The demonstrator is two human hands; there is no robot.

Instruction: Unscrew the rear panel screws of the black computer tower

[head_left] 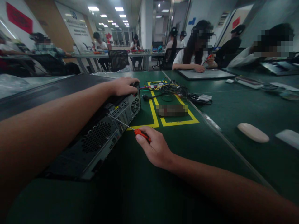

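A black desktop computer case (pixel 98 169) lies on its side at left, its rear panel with round vents and ports facing me. My left hand (pixel 122 86) is on the far upper corner of the case, fingers bent over its edge. A screwdriver (pixel 143 134) with a red and black handle is in my right hand (pixel 155 146), fingers wrapped round it. Its thin shaft runs up and left, and the tip meets the rear panel near the expansion slots. Whether the tip sits in a screw is too small to tell.
Bundled cables (pixel 174 88) and a blurred object (pixel 172 110) lie by yellow tape (pixel 179 123) on the green table (pixel 205 149). At right sits a pale computer mouse (pixel 253 132). Clear plastic wrap (pixel 11 82) is behind the case. Several people work across the table.
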